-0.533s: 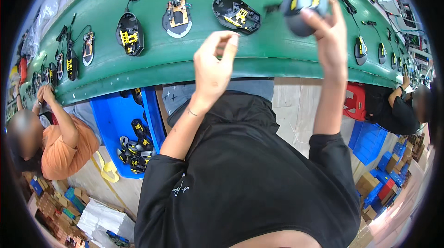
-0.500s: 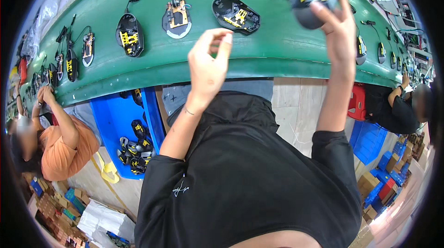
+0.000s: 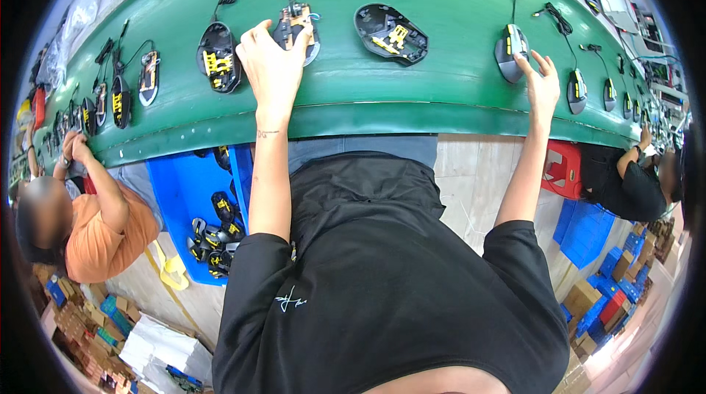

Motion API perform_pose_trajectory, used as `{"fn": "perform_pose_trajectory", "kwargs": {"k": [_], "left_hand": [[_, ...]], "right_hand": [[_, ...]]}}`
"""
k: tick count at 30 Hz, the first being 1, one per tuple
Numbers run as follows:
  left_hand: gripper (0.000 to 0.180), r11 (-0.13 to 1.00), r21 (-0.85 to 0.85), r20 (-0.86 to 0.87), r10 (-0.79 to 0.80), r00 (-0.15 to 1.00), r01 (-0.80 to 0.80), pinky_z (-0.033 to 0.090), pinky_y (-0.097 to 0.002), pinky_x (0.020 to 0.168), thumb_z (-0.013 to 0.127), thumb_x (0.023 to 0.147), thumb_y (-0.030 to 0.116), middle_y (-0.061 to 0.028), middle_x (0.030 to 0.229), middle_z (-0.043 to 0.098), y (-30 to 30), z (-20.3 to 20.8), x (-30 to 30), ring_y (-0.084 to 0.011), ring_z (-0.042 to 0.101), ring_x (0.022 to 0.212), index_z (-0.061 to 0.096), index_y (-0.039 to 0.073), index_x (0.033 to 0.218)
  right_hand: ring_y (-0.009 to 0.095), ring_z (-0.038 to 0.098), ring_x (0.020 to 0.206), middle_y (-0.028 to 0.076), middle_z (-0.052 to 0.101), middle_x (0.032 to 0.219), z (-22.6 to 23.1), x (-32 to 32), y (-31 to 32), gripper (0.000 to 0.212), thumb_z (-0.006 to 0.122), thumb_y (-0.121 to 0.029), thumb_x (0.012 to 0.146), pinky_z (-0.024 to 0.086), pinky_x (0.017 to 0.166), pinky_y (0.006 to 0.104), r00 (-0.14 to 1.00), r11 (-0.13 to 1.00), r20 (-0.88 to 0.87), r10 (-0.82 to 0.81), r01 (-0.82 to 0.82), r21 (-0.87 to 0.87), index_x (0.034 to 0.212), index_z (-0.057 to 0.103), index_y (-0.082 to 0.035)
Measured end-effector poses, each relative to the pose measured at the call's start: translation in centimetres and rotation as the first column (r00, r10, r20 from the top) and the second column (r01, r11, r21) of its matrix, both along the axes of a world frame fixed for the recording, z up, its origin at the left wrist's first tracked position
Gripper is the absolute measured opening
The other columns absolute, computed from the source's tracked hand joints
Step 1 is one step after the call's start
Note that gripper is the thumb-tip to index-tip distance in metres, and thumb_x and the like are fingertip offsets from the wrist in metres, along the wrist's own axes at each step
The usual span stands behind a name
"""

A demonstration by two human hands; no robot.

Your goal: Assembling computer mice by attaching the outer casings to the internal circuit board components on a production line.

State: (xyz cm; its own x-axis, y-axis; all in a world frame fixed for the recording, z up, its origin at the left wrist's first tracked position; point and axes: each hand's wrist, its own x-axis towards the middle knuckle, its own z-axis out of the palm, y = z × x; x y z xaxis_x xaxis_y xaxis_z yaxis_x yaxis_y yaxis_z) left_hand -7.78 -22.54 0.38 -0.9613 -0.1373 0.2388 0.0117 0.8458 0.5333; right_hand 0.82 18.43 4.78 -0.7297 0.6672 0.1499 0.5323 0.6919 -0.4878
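My left hand [image 3: 271, 63] reaches onto the green conveyor belt [image 3: 382, 107], its fingers closed over an open mouse base with a bare circuit board [image 3: 300, 23]. Over on the right, my right hand [image 3: 540, 85] lies on the belt with fingers spread. Its fingertips touch a closed grey corded mouse [image 3: 510, 52] and it holds nothing. Between my hands lies a black open mouse shell with yellow parts [image 3: 390, 32]. Another open shell with a cable [image 3: 218, 58] lies left of my left hand.
More corded mice line the belt to both sides. A blue bin [image 3: 180, 188] with several mouse shells stands under the belt. A person in orange [image 3: 95, 228] works at the left and a person in black [image 3: 632, 188] at the right. A red stool [image 3: 562, 170] and stacked boxes stand on the floor.
My right hand has set the grey mouse it held raised down on the belt and opened. My left hand has come down from the air onto the open mouse base.
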Motion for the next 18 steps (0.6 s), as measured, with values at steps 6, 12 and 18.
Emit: {"fn": "perform_pose_trajectory", "kwargs": {"k": [6, 12, 18], "left_hand": [[0.081, 0.998, -0.054, 0.168, -0.025, 0.985, 0.035, 0.050, -0.0403, 0.085, 0.081, 0.066, 0.052, -0.0219, 0.103, 0.064, 0.1, 0.9, -2.8, -0.0335, 0.063, 0.096, 0.058, -0.007, 0.116], [0.035, 0.630, 0.776, 0.300, -0.314, 0.901, -0.039, 0.052, -0.0273, 0.067, 0.079, 0.071, 0.019, -0.0119, 0.085, 0.068, -1.1, 0.4, -2.9, -0.0148, 0.065, 0.074, 0.062, -0.005, 0.090], [0.033, -0.037, 0.988, 0.123, -0.398, 0.909, -0.150, 0.056, -0.0279, 0.068, 0.073, 0.077, -0.004, -0.0078, 0.094, 0.065, 1.0, 2.2, 4.2, -0.0149, 0.065, 0.078, 0.056, 0.000, 0.104]], "right_hand": [[0.027, 0.064, 0.100, 0.016, 0.066, 0.114, 0.8, -0.8, -8.3, 0.050, 0.076, -0.034, 0.079, 0.050, 0.089, 0.0374, 0.953, 0.981, -0.235, 0.193, -0.195, 0.017, 0.120, 0.065, -0.008], [0.017, 0.066, 0.089, 0.010, 0.071, 0.100, 2.1, -4.3, -20.5, 0.032, 0.074, -0.022, 0.083, 0.052, 0.080, 0.0304, 0.780, 0.789, -0.396, 0.485, -0.586, -0.187, 0.109, 0.069, -0.006], [0.009, 0.062, 0.061, 0.005, 0.067, 0.073, 2.6, -3.8, -25.2, 0.032, 0.068, -0.030, 0.090, 0.049, 0.056, 0.0222, 0.880, 0.488, -0.135, 0.456, -0.374, -0.789, 0.099, 0.069, 0.001]]}}
